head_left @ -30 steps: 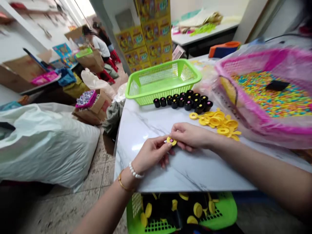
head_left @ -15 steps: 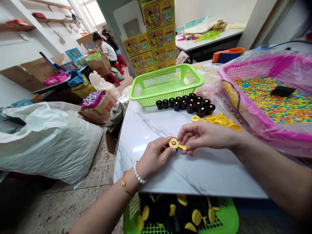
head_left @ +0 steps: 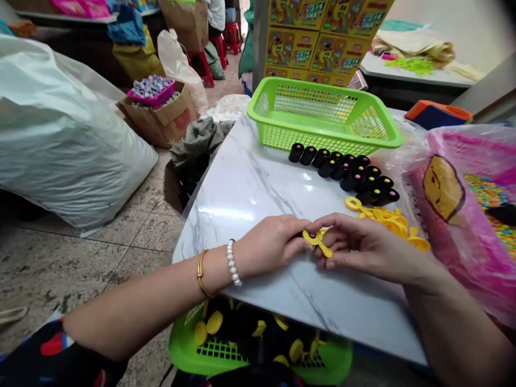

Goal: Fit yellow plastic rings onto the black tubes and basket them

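Note:
My left hand is closed around a small dark piece, mostly hidden by the fingers, with a pink dot at its end. Around that dot sits the ring of a yellow plastic cap, its tab pointing down to the right. My right hand pinches the cap from the other side, fingertips close to the left hand's. Beyond the hands, several black cups with pink or yellow dots stand grouped on the marble-patterned table. More yellow caps lie in a loose pile behind my right hand.
A green basket stands at the table's far side. Below the near edge, another green basket holds black pieces with yellow caps. At right is a plastic-lined pink basket of colourful beads. A large white sack stands on the left floor.
The view has turned down and to the left, so the table things appear farther right. Both hands stay together on the yellow cap, which now looks more tilted, with the fingers closer around it.

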### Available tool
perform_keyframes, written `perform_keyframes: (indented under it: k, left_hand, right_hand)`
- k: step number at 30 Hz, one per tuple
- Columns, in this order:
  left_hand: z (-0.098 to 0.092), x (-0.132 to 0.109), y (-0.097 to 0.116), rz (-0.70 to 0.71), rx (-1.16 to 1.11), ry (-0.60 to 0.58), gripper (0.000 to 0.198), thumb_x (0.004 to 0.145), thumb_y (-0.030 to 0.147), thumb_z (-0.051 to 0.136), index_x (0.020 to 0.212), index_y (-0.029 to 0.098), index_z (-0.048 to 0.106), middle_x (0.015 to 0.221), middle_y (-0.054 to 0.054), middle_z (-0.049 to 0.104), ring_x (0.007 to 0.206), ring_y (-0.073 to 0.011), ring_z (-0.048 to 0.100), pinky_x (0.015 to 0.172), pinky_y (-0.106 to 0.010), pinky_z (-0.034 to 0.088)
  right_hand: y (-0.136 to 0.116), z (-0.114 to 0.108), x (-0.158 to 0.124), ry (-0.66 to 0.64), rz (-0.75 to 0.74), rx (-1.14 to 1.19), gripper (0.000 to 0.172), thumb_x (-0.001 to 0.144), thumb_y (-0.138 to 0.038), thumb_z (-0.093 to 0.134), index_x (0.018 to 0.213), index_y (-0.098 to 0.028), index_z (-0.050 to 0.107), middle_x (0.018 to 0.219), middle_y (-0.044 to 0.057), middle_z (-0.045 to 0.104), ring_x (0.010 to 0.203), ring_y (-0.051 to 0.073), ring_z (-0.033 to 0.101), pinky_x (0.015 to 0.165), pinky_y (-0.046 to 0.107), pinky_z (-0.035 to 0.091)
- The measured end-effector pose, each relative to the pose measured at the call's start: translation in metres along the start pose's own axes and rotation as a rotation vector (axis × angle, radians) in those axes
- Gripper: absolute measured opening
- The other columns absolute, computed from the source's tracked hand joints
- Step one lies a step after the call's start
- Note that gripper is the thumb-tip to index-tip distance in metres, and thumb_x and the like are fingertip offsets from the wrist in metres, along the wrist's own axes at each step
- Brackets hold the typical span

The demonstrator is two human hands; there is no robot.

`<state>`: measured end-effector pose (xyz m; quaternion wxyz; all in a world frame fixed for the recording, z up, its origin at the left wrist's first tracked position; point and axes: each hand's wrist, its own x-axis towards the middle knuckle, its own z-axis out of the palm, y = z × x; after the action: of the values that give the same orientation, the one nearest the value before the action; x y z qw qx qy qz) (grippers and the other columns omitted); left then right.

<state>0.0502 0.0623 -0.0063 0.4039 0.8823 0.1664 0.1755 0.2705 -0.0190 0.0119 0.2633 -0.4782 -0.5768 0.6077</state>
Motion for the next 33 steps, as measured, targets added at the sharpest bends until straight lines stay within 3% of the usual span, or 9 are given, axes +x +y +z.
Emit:
perform_keyframes:
  k: [7,10,14,18,21,24,27,30,33]
  left_hand:
    - [0.006,0.001,-0.002,-0.022,0.067,-0.014,0.014,0.091,0.023,0.06,0.098,0.014,0.067,0.085,-0.004,0.069,0.076,-0.0157,0.062,0.07,-0.026,0.047]
    - [0.01,0.002,-0.002,-0.07,0.116,-0.015,0.015,0.087,0.023,0.065,0.098,0.015,0.069,0.085,-0.005,0.07,0.077,-0.0178,0.063,0.07,-0.027,0.047]
    - [0.012,0.003,-0.002,-0.077,0.108,0.006,0.016,0.085,0.022,0.066,0.099,0.016,0.071,0.087,-0.005,0.072,0.081,-0.0184,0.064,0.071,-0.027,0.045]
    - [0.01,0.0,0.0,-0.103,0.106,0.018,0.018,0.081,0.033,0.071,0.086,0.015,0.07,0.072,-0.001,0.067,0.063,-0.0142,0.058,0.057,-0.024,0.038]
    - [0.009,-0.001,0.0,-0.136,0.079,0.061,0.025,0.079,0.035,0.073,0.092,0.014,0.069,0.069,0.0,0.064,0.061,-0.0124,0.055,0.056,-0.023,0.038]
    - [0.008,0.001,0.001,-0.137,0.076,0.121,0.047,0.076,0.038,0.077,0.115,0.014,0.064,0.078,-0.002,0.065,0.069,-0.0138,0.058,0.066,-0.024,0.044]
    - [0.01,-0.001,0.006,-0.096,0.108,0.127,0.045,0.079,0.04,0.074,0.117,0.017,0.064,0.087,-0.004,0.064,0.079,-0.0156,0.059,0.074,-0.026,0.047]
    - [0.012,-0.022,0.026,-0.024,0.188,0.092,0.037,0.082,0.038,0.069,0.11,0.015,0.066,0.098,-0.008,0.062,0.084,-0.0171,0.059,0.076,-0.027,0.049]
    - [0.017,-0.066,0.055,0.068,0.308,-0.047,0.04,0.085,0.033,0.061,0.121,0.016,0.058,0.113,-0.011,0.059,0.079,-0.0165,0.06,0.066,-0.027,0.051]
  right_hand:
    - [-0.006,0.018,0.011,0.247,0.195,-0.008,0.035,0.084,-0.044,0.068,0.106,-0.022,0.052,0.056,-0.005,0.059,0.042,0.009,0.053,0.036,0.017,0.039]
    - [-0.011,0.021,0.017,0.266,0.318,-0.042,0.034,0.084,-0.049,0.066,0.096,-0.022,0.049,0.049,-0.009,0.052,0.037,0.006,0.041,0.033,0.013,0.027]
    - [-0.013,0.023,0.022,0.209,0.324,-0.059,0.034,0.082,-0.047,0.069,0.091,-0.023,0.047,0.046,-0.01,0.047,0.039,0.005,0.036,0.035,0.013,0.021]
    - [-0.008,0.023,0.021,0.182,0.281,-0.065,0.035,0.085,-0.052,0.064,0.094,-0.023,0.047,0.044,-0.011,0.045,0.036,0.006,0.035,0.035,0.015,0.021]
    - [-0.003,0.017,0.019,0.204,0.185,-0.015,0.037,0.086,-0.055,0.059,0.099,-0.022,0.05,0.049,-0.008,0.052,0.034,0.007,0.039,0.035,0.017,0.025]
    - [-0.001,0.01,0.014,0.336,0.037,0.09,0.036,0.086,-0.053,0.061,0.104,-0.022,0.054,0.058,-0.004,0.059,0.038,0.009,0.048,0.036,0.019,0.028]
    - [-0.002,0.006,0.009,0.474,-0.098,0.087,0.029,0.085,-0.046,0.065,0.101,-0.023,0.06,0.067,0.001,0.065,0.052,0.013,0.057,0.039,0.02,0.035]
    - [0.0,0.002,0.007,0.596,-0.14,-0.054,0.024,0.084,-0.043,0.066,0.094,-0.021,0.064,0.073,0.004,0.067,0.059,0.014,0.059,0.045,0.023,0.043]
    - [0.009,-0.004,0.008,0.697,-0.088,-0.29,0.027,0.085,-0.045,0.063,0.092,-0.018,0.065,0.076,0.005,0.068,0.06,0.014,0.059,0.048,0.024,0.047]
